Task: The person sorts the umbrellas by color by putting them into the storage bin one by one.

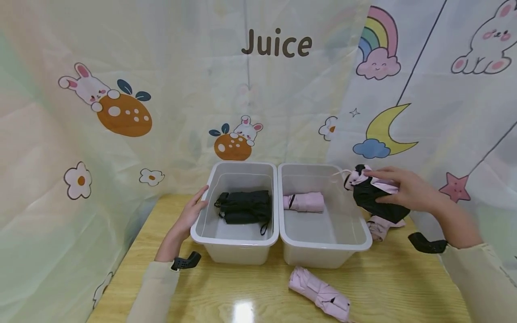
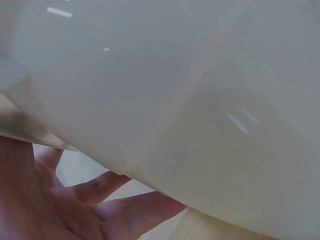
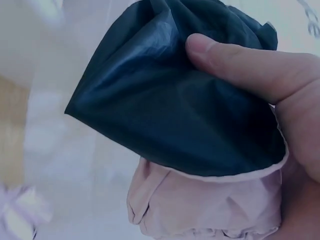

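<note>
By the right bin (image 1: 327, 246), grips umbrella (image 3: 210, 200) in right hand (image 1: 416, 190), rests unclenched left hand (image 1: 189, 215) on adjoining bin (image 1: 236, 253); best gather loose cloth (image 3: 170, 120).

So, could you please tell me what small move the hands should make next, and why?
Probably the right hand should lower the pink-and-black fabric bundle into the white plastic bin on the right: it is held near that bin, and a rolled pink fabric bundle lies inside, whereas the left white plastic bin holds black fabric bundles.
</note>
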{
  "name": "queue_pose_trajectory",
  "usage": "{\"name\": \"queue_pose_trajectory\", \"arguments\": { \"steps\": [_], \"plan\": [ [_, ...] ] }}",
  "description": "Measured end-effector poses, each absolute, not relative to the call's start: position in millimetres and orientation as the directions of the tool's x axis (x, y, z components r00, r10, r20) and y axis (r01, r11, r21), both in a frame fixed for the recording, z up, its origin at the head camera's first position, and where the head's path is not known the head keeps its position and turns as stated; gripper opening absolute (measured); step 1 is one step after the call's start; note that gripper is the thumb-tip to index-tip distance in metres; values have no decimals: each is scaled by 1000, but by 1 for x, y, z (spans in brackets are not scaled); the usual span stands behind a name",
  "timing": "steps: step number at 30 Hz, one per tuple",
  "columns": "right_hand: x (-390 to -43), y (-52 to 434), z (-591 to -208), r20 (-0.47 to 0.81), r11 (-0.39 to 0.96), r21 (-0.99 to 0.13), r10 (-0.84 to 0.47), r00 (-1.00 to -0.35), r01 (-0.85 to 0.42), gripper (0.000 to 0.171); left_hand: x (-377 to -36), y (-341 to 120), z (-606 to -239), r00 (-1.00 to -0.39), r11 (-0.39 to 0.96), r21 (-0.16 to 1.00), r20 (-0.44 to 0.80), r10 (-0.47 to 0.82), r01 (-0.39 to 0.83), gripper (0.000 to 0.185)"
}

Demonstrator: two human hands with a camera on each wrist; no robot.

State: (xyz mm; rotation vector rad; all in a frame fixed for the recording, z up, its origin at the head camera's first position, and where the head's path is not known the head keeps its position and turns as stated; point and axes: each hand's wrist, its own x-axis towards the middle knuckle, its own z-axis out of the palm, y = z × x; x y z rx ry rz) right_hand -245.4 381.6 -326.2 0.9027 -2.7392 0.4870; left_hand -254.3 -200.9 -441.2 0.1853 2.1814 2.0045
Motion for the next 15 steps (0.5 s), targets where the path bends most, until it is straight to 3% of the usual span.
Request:
{"name": "queue_pose_trajectory", "arguments": {
  "steps": [7, 15],
  "plan": [
    [-281, 331, -321, 171, 721, -350, -578, -798, -597, 74, -254, -201, -439, -977, 101, 995, -48, 207, -27, 57],
    [-315, 290, -347, 72, 631, -446, -681, -728, -634, 76, -253, -199, -439, -977, 97, 995, -51, 207, -32, 56]
  ]
}}
